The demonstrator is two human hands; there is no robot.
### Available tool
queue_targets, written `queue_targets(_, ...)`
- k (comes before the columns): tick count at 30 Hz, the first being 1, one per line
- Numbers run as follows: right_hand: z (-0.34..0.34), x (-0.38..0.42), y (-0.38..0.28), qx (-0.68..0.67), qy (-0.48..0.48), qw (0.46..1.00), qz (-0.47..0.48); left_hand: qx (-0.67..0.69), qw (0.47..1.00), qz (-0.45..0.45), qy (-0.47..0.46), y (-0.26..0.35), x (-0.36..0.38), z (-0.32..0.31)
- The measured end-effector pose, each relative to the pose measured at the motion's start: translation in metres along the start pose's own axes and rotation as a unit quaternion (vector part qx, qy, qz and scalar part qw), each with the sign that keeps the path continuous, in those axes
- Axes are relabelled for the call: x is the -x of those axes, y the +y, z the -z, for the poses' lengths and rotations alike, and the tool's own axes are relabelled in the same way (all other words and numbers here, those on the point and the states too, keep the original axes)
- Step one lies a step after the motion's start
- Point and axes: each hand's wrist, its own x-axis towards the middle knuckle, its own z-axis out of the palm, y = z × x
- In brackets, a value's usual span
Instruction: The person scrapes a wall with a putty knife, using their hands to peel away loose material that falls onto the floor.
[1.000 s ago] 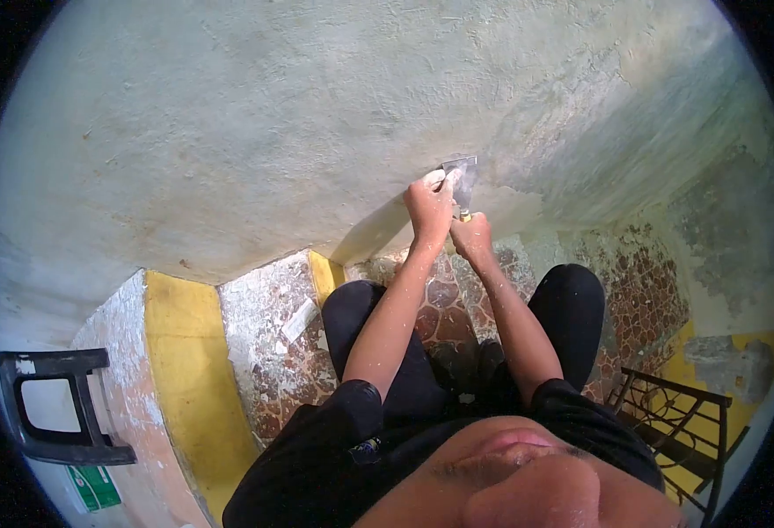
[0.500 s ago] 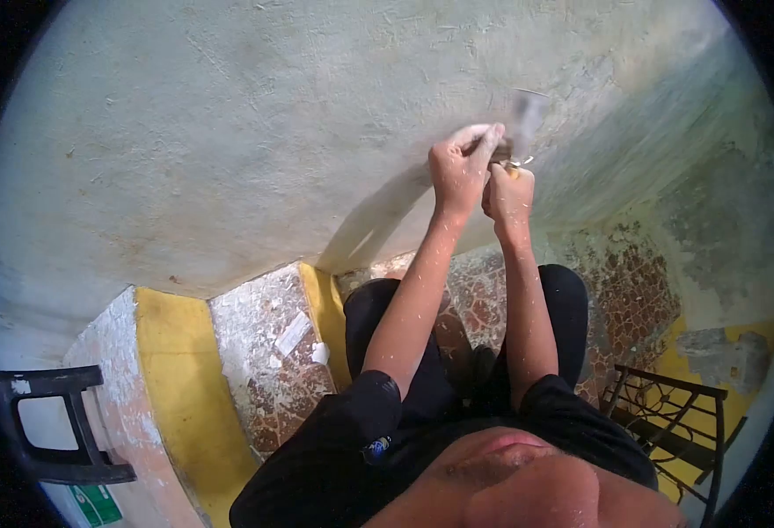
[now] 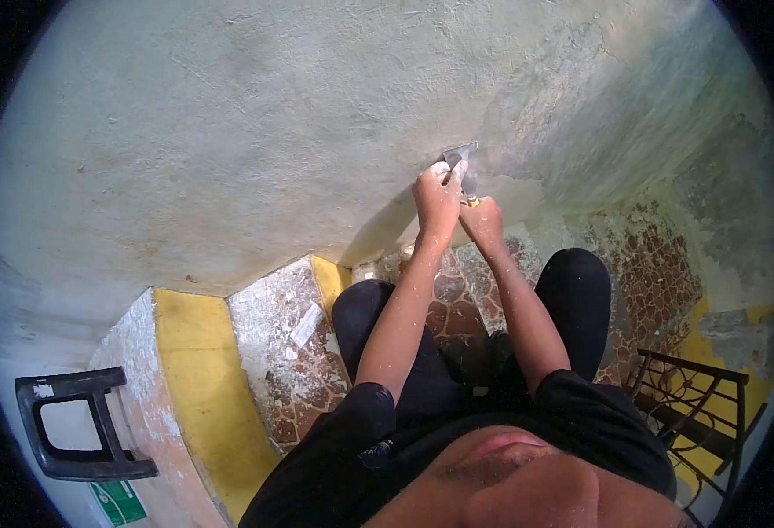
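Observation:
A putty knife (image 3: 470, 180) with a grey metal blade and a partly visible yellowish handle is held up against the wall (image 3: 317, 132). My right hand (image 3: 484, 220) is closed around its handle. My left hand (image 3: 438, 201) grips the blade from the left, thumb and fingers on the metal, pale dust on the fingertips. The blade's far edge meets the wall surface, which looks rough and scraped. Specks of debris dot both forearms.
Yellow-fronted steps (image 3: 202, 352) with peeling paint rise at the left. Pale flakes (image 3: 306, 326) lie on the patterned tile. A black plastic chair part (image 3: 105, 422) is at lower left, and a dark metal rack (image 3: 695, 387) at lower right.
Both hands and the putty knife have moved left and down along the wall. My left fingers now lie on the blade, where earlier they were by its neck. The view has shifted slightly.

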Motion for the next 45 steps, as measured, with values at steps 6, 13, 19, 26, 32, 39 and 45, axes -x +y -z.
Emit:
queue_targets(6,0.029,0.005,-0.008,0.097,0.048,0.993,-0.038,0.045,0.998,0.028,0.024,-0.001,-0.002,-0.02)
queue_targets(13,0.055,0.017,-0.028,0.112,0.055,0.992,-0.03,0.165,0.985,0.054,0.021,0.004,-0.003,-0.025)
queue_targets(19,0.053,0.015,-0.074,-0.073,0.019,0.996,0.049,0.092,0.991,-0.032,0.087,0.073,-0.009,-0.019)
queue_targets(26,0.046,0.03,-0.1,-0.112,0.001,0.988,0.107,0.122,0.977,-0.126,0.122,0.089,-0.016,-0.005)
queue_targets(32,0.002,0.015,-0.022,-0.041,-0.059,0.997,0.041,0.015,0.999,0.042,0.011,0.041,-0.003,0.014)
queue_targets(39,-0.008,0.009,0.009,0.032,-0.055,0.997,0.041,0.03,0.996,0.078,0.009,0.003,-0.001,0.014)
queue_targets(45,-0.004,0.035,-0.024,-0.022,-0.105,0.994,0.012,-0.021,0.997,0.074,0.026,0.026,0.008,0.025)
